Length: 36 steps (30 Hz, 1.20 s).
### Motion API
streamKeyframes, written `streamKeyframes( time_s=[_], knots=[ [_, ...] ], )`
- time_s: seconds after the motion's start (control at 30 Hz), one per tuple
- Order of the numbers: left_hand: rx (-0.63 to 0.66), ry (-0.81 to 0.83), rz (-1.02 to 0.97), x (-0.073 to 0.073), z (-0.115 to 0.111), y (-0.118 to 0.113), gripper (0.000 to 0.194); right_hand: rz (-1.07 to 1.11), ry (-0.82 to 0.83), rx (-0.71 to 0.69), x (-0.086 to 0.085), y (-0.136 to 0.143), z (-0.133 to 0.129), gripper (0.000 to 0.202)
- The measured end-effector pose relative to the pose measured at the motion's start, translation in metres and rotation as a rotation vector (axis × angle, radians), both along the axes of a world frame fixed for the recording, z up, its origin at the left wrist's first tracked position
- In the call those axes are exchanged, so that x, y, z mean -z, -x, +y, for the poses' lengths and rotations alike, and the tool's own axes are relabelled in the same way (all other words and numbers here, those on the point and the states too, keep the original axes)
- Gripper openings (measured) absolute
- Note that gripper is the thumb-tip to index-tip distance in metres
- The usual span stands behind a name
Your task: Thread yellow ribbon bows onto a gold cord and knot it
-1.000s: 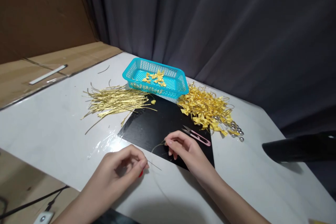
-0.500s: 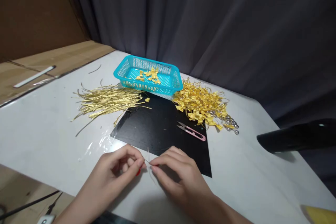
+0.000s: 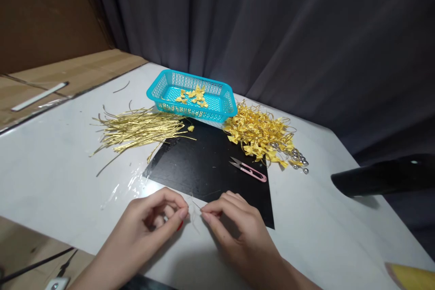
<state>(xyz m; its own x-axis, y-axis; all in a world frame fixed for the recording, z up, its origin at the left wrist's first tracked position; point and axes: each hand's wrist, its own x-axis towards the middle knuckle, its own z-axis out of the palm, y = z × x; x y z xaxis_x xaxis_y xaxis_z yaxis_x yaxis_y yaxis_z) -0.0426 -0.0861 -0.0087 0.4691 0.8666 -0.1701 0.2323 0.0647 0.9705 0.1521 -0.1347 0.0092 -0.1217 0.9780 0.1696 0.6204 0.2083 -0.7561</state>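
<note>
My right hand (image 3: 234, 222) is closed in a pinch on a thin needle (image 3: 196, 205), whose free end points up and left. Opposite it, my left hand (image 3: 156, 217) pinches thumb and forefinger together at a fine pale thread (image 3: 194, 223), faintly seen in the gap between the hands. A small red thing (image 3: 180, 225) shows under the left fingertips; its kind is unclear. Both hands hover over the near edge of a black mat (image 3: 193, 163). Beyond the right hand, pink-handled thread snips (image 3: 249, 170) lie on the mat.
A blue basket (image 3: 190, 109) holds several yellow bows. Gold ties (image 3: 136, 129) lie left of it; a heap of yellow bows (image 3: 258, 131) and silver beads (image 3: 299, 161) lie right. A black cylindrical object (image 3: 374, 174) juts in from the right over the white table (image 3: 312, 217).
My right hand has drawn slightly right with the needle, widening the gap between my fingertips. The needle now stands apart from the left fingers. The left hand has barely moved.
</note>
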Motion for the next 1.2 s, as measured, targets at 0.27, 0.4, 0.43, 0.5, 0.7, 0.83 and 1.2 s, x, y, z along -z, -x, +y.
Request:
streamKeyframes(
  time_s=[0.27, 0.4, 0.43, 0.5, 0.7, 0.83, 1.2],
  knots=[
    [0.022, 0.022, 0.023, 0.004, -0.001, 0.004, 0.019, 0.021, 0.043, 0.028, -0.002, 0.005, -0.001, 0.015],
    [0.027, 0.017, 0.042, 0.006, 0.000, 0.005, 0.021, 0.046, 0.080, 0.030, -0.003, 0.007, 0.000, 0.016],
    [0.025, 0.015, 0.043, 0.006, 0.000, 0.006, 0.020, 0.050, 0.084, 0.030, -0.002, 0.008, 0.000, 0.016],
    [0.022, 0.009, 0.041, 0.005, -0.001, 0.007, 0.019, 0.053, 0.090, 0.031, -0.002, 0.009, 0.000, 0.016],
    [-0.001, -0.019, 0.070, 0.006, -0.002, 0.011, 0.021, 0.046, 0.117, 0.074, -0.001, 0.008, -0.003, 0.017],
    [-0.006, -0.020, 0.092, 0.006, -0.002, 0.011, 0.022, 0.045, 0.128, 0.114, -0.003, 0.004, -0.006, 0.018],
    [-0.040, 0.003, 0.112, -0.001, -0.003, 0.016, 0.026, 0.319, 0.342, 0.305, -0.011, -0.008, -0.017, 0.020]
  ],
)
